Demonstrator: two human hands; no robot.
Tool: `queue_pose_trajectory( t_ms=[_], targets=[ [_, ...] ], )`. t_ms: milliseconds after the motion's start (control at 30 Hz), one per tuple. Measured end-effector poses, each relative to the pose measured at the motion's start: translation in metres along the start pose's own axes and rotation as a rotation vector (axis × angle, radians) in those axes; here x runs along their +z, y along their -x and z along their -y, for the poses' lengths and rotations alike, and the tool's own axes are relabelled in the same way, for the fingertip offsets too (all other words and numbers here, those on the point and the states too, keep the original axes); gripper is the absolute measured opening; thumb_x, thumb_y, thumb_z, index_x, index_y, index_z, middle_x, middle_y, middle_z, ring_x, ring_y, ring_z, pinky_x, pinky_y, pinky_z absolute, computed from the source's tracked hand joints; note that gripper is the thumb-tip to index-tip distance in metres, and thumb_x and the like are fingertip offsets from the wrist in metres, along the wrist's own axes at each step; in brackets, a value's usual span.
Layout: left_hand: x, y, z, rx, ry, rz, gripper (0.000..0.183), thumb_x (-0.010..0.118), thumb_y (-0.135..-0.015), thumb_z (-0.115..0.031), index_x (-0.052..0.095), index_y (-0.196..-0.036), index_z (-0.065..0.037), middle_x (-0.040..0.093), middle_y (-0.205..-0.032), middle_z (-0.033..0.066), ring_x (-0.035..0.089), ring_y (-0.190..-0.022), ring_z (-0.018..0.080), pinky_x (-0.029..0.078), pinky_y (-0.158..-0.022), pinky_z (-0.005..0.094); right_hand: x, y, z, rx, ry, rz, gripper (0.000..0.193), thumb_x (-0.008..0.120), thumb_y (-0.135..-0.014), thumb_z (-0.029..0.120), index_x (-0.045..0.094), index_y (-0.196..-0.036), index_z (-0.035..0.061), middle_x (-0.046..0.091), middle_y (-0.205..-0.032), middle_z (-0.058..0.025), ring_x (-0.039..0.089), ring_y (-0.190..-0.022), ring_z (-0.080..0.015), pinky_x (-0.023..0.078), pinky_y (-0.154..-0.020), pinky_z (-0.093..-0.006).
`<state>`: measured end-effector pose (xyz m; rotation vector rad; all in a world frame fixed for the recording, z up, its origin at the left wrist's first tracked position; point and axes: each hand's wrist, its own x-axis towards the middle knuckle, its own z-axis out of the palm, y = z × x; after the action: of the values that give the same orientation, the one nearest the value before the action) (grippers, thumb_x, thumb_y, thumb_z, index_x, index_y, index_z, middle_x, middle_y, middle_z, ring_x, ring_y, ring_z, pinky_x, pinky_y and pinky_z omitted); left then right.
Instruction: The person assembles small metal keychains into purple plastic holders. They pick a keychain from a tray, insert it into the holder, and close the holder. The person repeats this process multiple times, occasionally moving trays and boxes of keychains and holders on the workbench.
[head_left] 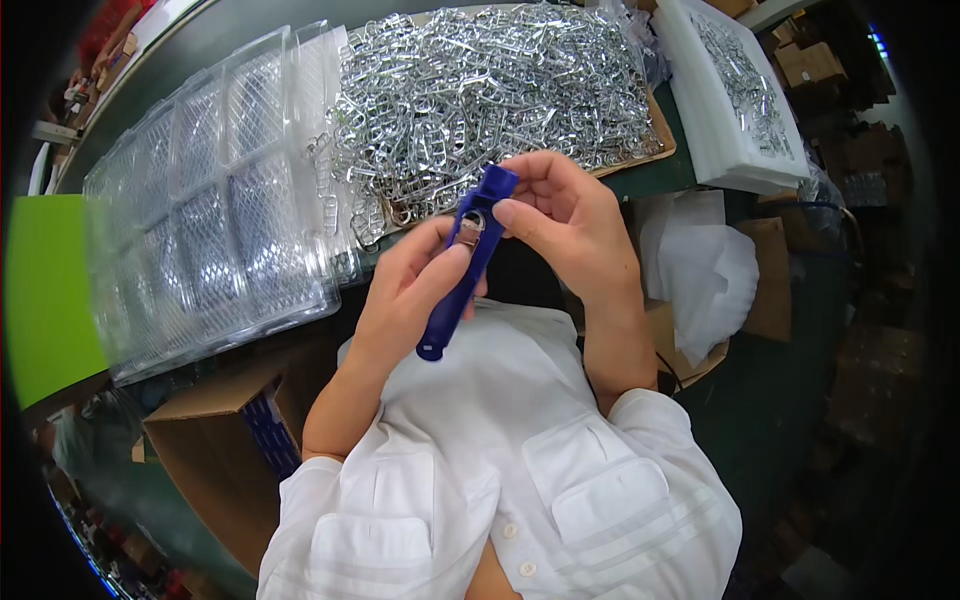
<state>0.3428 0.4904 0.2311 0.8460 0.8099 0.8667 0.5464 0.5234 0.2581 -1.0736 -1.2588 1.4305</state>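
Observation:
Between my two hands is a long dark-blue plastic piece (449,312), tilted with its upper end toward the right. A small shiny metal buckle (470,229) lies against its face. My left hand (405,285) is closed round the middle of the blue piece, its thumb beside the buckle. My right hand (568,222) pinches the upper part, with the thumb on the front and the fingers curled behind. Beyond both hands spreads a large heap of shiny metal buckles (490,85) on cardboard.
Stacked clear plastic trays (215,190) stand to the left, with a bright green panel (50,300) beside them. White foam (735,100) holding metal parts is at the right. White wrapping (710,280) sits in a carton nearby. An open cardboard box (200,440) is at lower left.

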Motion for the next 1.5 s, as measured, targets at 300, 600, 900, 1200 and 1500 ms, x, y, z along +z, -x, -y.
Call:
queue_pose_trajectory(
  t_ms=[300, 600, 900, 1200, 1500],
  targets=[
    [0.032, 0.021, -0.028, 0.636, -0.982, -0.146, 0.066, 0.083, -0.084, -0.006, 0.057, -0.144, 0.0, 0.072, -0.105, 0.0156, 0.074, -0.088, 0.0267, 0.059, -0.076, 0.0346, -0.015, 0.022, -0.007, -0.378, -0.151, 0.036, 0.035, 0.059, -0.093, -0.014, 0.059, -0.127, -0.0064, 0.07, -0.125, -0.0205, 0.069, -0.115, -0.0211, 0.056, -0.1, -0.0338],
    [0.044, 0.012, -0.022, 0.663, -1.049, -0.2, 0.062, 0.091, -0.077, -0.013, 0.064, -0.132, 0.0, 0.072, -0.101, 0.0168, 0.074, -0.083, 0.0301, 0.059, -0.07, 0.0358, -0.034, 0.026, -0.011, -0.234, -0.478, 0.162, 0.057, 0.064, -0.091, -0.003, 0.047, -0.146, -0.0088, 0.062, -0.138, -0.029, 0.065, -0.123, -0.0256, 0.051, -0.108, -0.0395],
    [0.043, 0.012, -0.029, 0.582, -1.07, -0.176, 0.064, 0.091, -0.079, -0.016, 0.062, -0.134, 0.0, 0.073, -0.108, 0.0176, 0.075, -0.088, 0.0301, 0.06, -0.075, 0.0353, -0.039, 0.02, -0.023, -0.14, -0.503, 0.092, 0.056, 0.068, -0.093, 0.0, 0.049, -0.145, -0.008, 0.062, -0.137, -0.0282, 0.065, -0.122, -0.0265, 0.05, -0.11, -0.0416],
    [0.04, 0.019, -0.012, 0.536, -0.804, -0.165, 0.055, 0.088, -0.082, -0.005, 0.061, -0.13, -0.002, 0.071, -0.126, 0.0214, 0.076, -0.1, 0.0279, 0.062, -0.083, 0.0336, -0.045, 0.016, -0.026, -0.158, -0.56, 0.077, 0.058, 0.067, -0.092, 0.003, 0.049, -0.146, -0.0077, 0.063, -0.136, -0.0283, 0.066, -0.122, -0.0274, 0.05, -0.11, -0.0419],
    [0.048, 0.014, -0.04, 0.686, -1.286, -0.061, 0.051, 0.088, -0.075, 0.0, 0.071, -0.123, -0.003, 0.071, -0.125, 0.0239, 0.076, -0.101, 0.0357, 0.064, -0.079, 0.0384, -0.046, 0.017, -0.026, -0.168, -0.568, 0.035, 0.06, 0.068, -0.093, 0.002, 0.048, -0.148, -0.0081, 0.062, -0.138, -0.0289, 0.065, -0.124, -0.0277, 0.052, -0.107, -0.0407]
  ],
)
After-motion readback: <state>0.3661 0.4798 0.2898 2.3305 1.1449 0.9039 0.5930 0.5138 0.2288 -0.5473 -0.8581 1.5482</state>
